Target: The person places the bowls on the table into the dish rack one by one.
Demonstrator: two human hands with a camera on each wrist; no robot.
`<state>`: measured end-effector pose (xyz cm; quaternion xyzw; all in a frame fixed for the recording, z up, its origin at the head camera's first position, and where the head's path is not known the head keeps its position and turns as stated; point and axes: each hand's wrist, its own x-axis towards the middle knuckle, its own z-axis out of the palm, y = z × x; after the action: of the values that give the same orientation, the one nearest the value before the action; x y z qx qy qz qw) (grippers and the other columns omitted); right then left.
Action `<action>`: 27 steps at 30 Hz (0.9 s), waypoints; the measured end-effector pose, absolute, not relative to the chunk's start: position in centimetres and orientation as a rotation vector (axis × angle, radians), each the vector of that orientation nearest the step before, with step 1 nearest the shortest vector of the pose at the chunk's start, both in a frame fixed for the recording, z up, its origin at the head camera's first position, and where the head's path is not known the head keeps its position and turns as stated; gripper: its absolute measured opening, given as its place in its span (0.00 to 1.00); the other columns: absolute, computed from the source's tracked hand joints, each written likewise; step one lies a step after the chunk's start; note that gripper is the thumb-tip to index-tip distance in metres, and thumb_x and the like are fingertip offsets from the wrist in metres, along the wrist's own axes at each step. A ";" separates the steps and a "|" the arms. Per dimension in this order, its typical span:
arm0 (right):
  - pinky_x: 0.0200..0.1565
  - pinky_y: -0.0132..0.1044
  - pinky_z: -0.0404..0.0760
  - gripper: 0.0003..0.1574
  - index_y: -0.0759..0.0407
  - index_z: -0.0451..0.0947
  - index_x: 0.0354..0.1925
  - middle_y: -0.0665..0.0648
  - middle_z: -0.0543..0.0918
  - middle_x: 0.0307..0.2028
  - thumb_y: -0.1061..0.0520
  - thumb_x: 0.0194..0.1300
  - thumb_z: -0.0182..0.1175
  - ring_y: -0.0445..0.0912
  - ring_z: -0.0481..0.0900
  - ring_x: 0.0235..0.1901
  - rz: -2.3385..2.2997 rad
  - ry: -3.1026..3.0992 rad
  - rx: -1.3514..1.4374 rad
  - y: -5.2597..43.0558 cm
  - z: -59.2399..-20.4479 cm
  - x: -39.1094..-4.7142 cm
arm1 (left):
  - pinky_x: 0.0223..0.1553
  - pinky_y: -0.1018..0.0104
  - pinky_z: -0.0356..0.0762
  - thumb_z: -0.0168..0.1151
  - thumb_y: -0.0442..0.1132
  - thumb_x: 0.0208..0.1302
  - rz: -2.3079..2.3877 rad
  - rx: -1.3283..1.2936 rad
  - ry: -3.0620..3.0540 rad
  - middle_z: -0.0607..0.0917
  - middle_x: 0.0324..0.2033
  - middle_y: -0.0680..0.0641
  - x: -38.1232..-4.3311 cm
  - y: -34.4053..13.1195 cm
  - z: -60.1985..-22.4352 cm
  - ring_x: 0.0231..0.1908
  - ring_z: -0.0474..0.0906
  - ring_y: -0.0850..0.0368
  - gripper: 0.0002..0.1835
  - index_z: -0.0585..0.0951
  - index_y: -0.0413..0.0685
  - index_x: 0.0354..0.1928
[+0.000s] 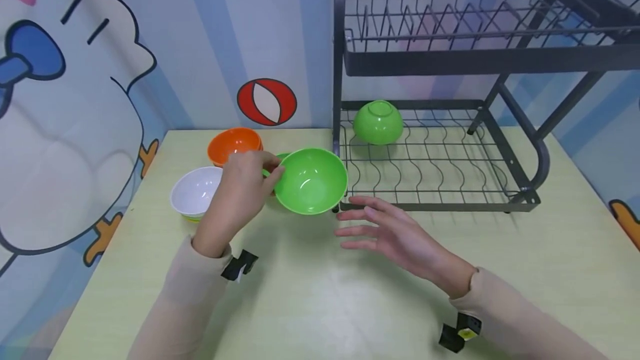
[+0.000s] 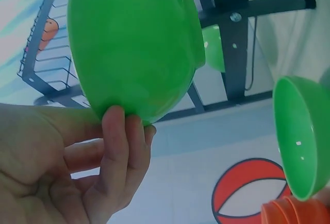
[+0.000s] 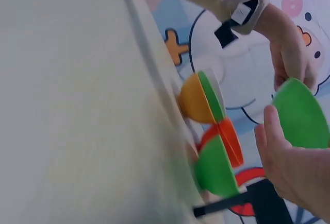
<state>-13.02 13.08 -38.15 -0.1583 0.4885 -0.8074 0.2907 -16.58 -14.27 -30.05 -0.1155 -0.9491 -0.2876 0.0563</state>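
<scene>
My left hand [image 1: 245,190] pinches the left rim of a green bowl [image 1: 311,182], held above the table with its hollow side toward the head camera. In the left wrist view the thumb and fingers grip the edge of this bowl [image 2: 134,49]. My right hand [image 1: 385,232] is beside the bowl's lower right, fingers spread and holding nothing; a small gap shows between them in the head view. Behind the held bowl, a second green bowl [image 3: 214,167] stands on the table, mostly hidden from the head camera.
Stacked orange bowls [image 1: 234,146] and a white bowl [image 1: 195,190] atop other bowls stand at left. A dark two-tier dish rack [image 1: 440,207] occupies the back right; one green bowl [image 1: 378,122] lies upside down on its lower tier. A cartoon-printed wall [image 1: 210,43] stands behind.
</scene>
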 end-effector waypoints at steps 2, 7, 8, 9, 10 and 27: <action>0.63 0.59 0.71 0.31 0.70 0.48 0.73 0.75 0.63 0.66 0.52 0.83 0.36 0.66 0.71 0.63 -2.193 1.178 -0.367 12.3 -38.5 -12.9 | 0.29 0.65 0.82 0.65 0.34 0.67 -0.872 -0.378 -2.872 0.87 0.35 0.42 -16.4 -13.9 -30.0 0.33 0.79 0.49 0.10 0.86 0.34 0.45; 0.68 0.61 0.62 0.37 0.58 0.39 0.78 0.72 0.51 0.72 0.42 0.82 0.30 0.71 0.58 0.69 -2.294 0.801 -0.267 10.3 -39.3 -12.9 | 0.28 0.65 0.81 0.65 0.34 0.67 -0.868 -0.422 -2.875 0.87 0.34 0.44 -16.0 -13.1 -29.9 0.32 0.79 0.50 0.08 0.87 0.37 0.43; 0.68 0.61 0.61 0.37 0.54 0.38 0.79 0.71 0.48 0.73 0.40 0.82 0.30 0.71 0.56 0.70 -2.311 0.750 -0.255 10.0 -39.4 -12.9 | 0.27 0.65 0.81 0.65 0.34 0.67 -0.866 -0.426 -2.883 0.87 0.34 0.44 -15.9 -12.9 -29.9 0.32 0.79 0.51 0.08 0.87 0.37 0.43; 0.68 0.61 0.60 0.37 0.50 0.37 0.79 0.70 0.46 0.74 0.39 0.81 0.30 0.72 0.54 0.70 -2.325 0.713 -0.247 9.7 -39.5 -13.0 | 0.28 0.66 0.81 0.65 0.35 0.67 -0.863 -0.431 -2.891 0.87 0.34 0.45 -15.9 -12.8 -30.0 0.32 0.79 0.51 0.08 0.87 0.38 0.43; 0.69 0.61 0.60 0.37 0.46 0.38 0.79 0.69 0.45 0.75 0.38 0.81 0.31 0.71 0.53 0.71 -2.338 0.686 -0.240 9.4 -39.6 -13.0 | 0.28 0.66 0.81 0.65 0.35 0.68 -0.862 -0.434 -2.900 0.87 0.34 0.45 -15.8 -12.6 -30.0 0.32 0.79 0.51 0.08 0.87 0.38 0.43; 0.66 0.61 0.64 0.55 0.40 0.43 0.79 0.60 0.46 0.77 0.37 0.62 0.59 0.60 0.57 0.71 -2.431 0.523 -0.331 8.4 -39.5 -13.6 | 0.26 0.68 0.81 0.65 0.36 0.68 -0.966 -0.486 -2.909 0.87 0.34 0.47 -15.0 -12.1 -29.5 0.25 0.78 0.56 0.07 0.87 0.42 0.42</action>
<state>-13.64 8.43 -39.47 -0.1254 0.1981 -0.9210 0.3112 -14.98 -12.08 -29.50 -0.1566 -0.9372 -0.3111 0.0191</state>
